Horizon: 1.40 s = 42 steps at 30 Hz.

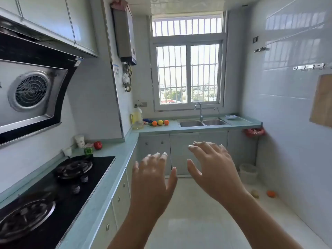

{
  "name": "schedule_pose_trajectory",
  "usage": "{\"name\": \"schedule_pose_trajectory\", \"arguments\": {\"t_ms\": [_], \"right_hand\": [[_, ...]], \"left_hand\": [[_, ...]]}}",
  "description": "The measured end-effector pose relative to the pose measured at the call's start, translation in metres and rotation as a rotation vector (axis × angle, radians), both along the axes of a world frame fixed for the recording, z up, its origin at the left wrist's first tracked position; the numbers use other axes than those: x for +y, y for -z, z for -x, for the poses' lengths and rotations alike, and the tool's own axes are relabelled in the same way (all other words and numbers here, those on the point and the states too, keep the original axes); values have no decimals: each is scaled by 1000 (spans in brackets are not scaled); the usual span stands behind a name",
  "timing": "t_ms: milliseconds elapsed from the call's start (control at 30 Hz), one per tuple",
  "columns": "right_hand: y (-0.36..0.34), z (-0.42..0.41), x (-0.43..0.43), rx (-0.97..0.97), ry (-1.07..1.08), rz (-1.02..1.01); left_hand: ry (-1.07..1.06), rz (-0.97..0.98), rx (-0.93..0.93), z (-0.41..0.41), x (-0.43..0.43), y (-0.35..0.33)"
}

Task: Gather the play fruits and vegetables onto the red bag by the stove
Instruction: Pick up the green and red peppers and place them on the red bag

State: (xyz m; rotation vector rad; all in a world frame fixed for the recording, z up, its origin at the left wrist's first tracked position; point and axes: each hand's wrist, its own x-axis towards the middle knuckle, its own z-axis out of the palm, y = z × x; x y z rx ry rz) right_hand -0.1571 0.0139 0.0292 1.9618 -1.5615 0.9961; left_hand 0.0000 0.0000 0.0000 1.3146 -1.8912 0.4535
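My left hand (152,178) and my right hand (213,168) are raised in front of me over the floor, both empty with fingers spread. A red pepper (98,145) and a green pepper (88,151) sit on the counter beyond the stove, beside a bit of pinkish-red material (89,145) that may be the bag. On the far counter by the window lie an orange fruit (154,123), a yellow fruit (160,122) and another orange fruit (166,122). Two more pieces, a brownish one (254,193) and an orange one (271,194), lie on the floor at the right wall.
A black gas stove (59,187) fills the left counter under a range hood (32,94). A paper cup (79,141) and an oil bottle (138,118) stand on the counters. The double sink (203,123) is under the window. A white bin (248,172) stands in the right corner.
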Motion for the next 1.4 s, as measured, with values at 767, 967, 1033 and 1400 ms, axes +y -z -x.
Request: {"name": "schedule_pose_trajectory", "arguments": {"t_ms": [767,967,1033,1400], "right_hand": [[39,77,-291,-56,-85,5],[64,59,-376,-55,-95,-37],[69,49,-410,-52,-97,-38],[84,-47,-598,-12,-182,-134]], "left_hand": [[-21,-30,44,82,-282,21],[-43,-40,6,66,-364,54],[-35,-44,13,57,-398,62],[-111,-109,57,-38,-581,81]]}}
